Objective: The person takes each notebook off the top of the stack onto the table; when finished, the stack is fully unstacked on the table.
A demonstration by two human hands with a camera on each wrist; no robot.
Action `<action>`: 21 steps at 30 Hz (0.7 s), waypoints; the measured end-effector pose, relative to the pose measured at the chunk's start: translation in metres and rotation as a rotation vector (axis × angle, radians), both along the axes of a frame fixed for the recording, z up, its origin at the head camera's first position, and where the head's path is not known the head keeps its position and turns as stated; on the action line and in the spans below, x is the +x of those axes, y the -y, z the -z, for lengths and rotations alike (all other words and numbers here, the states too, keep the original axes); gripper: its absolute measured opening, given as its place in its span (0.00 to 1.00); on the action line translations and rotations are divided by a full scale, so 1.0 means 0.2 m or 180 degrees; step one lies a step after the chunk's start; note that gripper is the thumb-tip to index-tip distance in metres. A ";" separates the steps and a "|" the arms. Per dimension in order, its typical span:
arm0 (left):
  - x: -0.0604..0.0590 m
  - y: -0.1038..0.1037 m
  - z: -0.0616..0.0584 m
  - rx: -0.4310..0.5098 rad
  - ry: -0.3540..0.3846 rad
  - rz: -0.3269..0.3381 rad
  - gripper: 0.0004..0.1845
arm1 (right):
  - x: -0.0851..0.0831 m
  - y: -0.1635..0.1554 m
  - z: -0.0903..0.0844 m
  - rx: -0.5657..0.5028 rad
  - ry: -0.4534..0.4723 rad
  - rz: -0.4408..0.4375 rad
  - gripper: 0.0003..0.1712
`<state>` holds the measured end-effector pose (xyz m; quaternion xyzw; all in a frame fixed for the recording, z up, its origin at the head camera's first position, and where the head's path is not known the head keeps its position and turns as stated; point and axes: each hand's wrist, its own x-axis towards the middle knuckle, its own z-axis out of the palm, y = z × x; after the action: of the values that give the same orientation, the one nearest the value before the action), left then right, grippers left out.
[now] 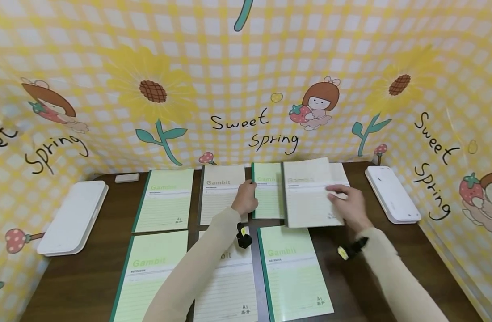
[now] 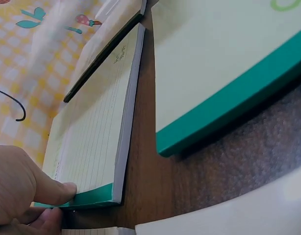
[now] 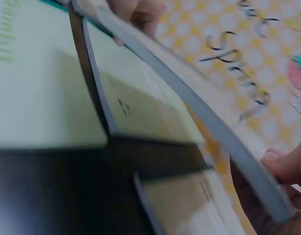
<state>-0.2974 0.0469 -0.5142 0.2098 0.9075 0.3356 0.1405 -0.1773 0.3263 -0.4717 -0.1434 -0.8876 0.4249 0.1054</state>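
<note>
My right hand (image 1: 347,205) pinches the right edge of a beige notebook (image 1: 310,201) with a dark spine. That notebook is raised and tilted over the table, as its grey page edge (image 3: 189,93) shows in the right wrist view. Under it lie part of a green-spined notebook (image 1: 267,201) and a second beige notebook (image 1: 340,172). My left hand (image 1: 246,198) is at the green-spined notebook's left edge. In the left wrist view its thumb (image 2: 62,192) lies on the spine, with curled fingers below the edge.
Green notebooks (image 1: 163,201) (image 1: 296,273) and beige notebooks (image 1: 221,197) (image 1: 229,286) lie in two rows on the dark table (image 1: 350,286). White flat cases (image 1: 74,217) (image 1: 392,194) stand at both sides. A small white block (image 1: 127,178) is at back left. Patterned cloth (image 1: 229,67) surrounds the table.
</note>
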 end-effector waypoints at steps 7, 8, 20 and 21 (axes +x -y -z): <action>0.00 0.00 0.00 0.0005 -0.0077 -0.0005 0.27 | 0.50 -0.26 -0.04 0.0120 0.0042 0.0290 0.16; 0.00 0.00 0.00 0.0007 -0.0084 -0.0006 0.27 | 0.57 -0.29 -0.03 0.0135 0.0113 0.0350 0.17; 0.00 0.01 0.02 0.0020 -0.0051 0.0022 0.27 | 0.88 -0.28 0.21 0.0222 0.0558 0.0236 0.16; 0.00 0.01 0.02 0.0026 -0.0065 0.0017 0.27 | 0.87 -0.27 0.22 0.0355 0.0568 0.0231 0.15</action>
<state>-0.2975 0.0448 -0.5177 0.2162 0.9070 0.3368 0.1313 -0.0033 0.3803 -0.5162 -0.2065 -0.9100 0.3563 0.0491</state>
